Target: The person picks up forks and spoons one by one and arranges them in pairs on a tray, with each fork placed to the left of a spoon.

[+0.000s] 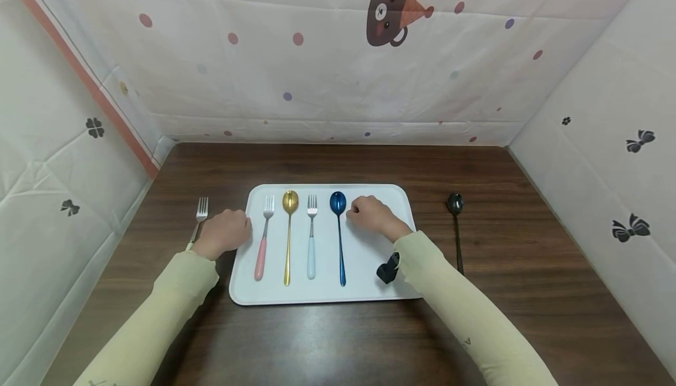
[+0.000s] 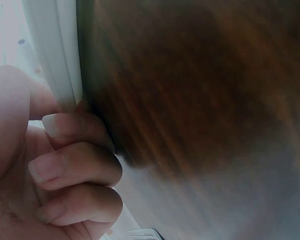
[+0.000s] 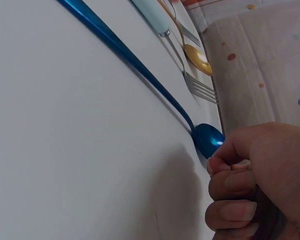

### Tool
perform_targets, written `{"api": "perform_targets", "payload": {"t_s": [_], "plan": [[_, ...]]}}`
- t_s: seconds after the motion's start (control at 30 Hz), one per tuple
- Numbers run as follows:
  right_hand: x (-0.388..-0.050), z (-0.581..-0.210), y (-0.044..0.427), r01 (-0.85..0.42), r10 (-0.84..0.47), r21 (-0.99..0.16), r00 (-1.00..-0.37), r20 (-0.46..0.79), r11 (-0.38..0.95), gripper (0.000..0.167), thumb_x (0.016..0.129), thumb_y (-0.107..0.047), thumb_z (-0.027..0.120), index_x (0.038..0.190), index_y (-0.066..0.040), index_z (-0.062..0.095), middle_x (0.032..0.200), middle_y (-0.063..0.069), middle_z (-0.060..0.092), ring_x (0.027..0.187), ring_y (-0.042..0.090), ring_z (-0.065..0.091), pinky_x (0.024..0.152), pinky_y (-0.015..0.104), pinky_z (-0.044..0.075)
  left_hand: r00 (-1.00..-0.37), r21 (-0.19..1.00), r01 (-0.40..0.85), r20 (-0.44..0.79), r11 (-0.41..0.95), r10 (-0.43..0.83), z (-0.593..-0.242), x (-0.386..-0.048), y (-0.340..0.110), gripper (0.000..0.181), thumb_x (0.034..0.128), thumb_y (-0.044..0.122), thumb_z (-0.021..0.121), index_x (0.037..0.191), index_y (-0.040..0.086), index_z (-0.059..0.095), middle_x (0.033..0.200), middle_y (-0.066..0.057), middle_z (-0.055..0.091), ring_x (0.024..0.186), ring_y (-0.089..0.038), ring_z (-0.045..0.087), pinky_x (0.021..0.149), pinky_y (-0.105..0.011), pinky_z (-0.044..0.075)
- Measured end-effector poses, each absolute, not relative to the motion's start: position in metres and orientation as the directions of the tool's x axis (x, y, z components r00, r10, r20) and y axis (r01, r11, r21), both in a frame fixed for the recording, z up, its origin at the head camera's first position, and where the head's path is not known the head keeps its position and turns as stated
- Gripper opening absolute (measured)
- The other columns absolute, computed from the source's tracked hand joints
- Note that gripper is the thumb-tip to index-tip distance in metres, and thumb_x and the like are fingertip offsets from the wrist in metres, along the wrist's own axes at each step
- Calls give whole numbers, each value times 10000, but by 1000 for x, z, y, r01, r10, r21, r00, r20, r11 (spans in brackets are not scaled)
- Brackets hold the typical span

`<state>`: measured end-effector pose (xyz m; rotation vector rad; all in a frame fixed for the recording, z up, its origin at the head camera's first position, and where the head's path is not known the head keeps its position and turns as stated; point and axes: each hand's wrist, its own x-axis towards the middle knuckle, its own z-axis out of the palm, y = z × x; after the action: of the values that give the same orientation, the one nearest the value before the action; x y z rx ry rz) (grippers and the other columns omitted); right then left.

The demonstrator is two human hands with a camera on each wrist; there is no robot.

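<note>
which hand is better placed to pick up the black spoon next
Probably the right hand: over the white tray, it is nearer the black spoon; the left hand is at the tray's left edge.

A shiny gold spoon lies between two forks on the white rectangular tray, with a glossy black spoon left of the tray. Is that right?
Not quite: the glossy black spoon lies right of the white rectangular tray, as the head view shows. The rest holds.
</note>
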<state>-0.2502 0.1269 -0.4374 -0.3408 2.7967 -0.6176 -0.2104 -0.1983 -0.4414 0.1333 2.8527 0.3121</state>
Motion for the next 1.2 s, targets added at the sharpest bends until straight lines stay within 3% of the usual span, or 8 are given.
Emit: {"api": "perform_targets", "payload": {"t_s": [0.63,0.93,1.2], "plan": [[-253,-437,163,-104,-214,-417,-950,-227,903,251,965,-241,525,776,-106,621,685,32,502,680,177,512,629,283,390,-960,219,69,-249,973,124,-444,-213,-199,387,980,228,356,840,1,636,615,-92,504,555,-212,474,496,-334,358],[-255,-439,185,-110,-205,-412,-959,-195,905,302,955,-219,493,672,-115,490,624,7,428,581,155,443,559,279,349,-961,229,65,-248,971,123,-444,-213,-199,380,978,221,361,855,-12,635,610,-91,495,546,-213,476,488,-327,358],[-259,-438,196,-82,-169,-396,-967,-191,915,305,979,-278,501,736,-97,534,666,18,438,611,162,447,569,279,347,-959,233,64,-253,970,124,-444,-214,-198,377,978,219,361,848,-10,631,610,-91,500,546,-212,480,489,-326,359]]}}
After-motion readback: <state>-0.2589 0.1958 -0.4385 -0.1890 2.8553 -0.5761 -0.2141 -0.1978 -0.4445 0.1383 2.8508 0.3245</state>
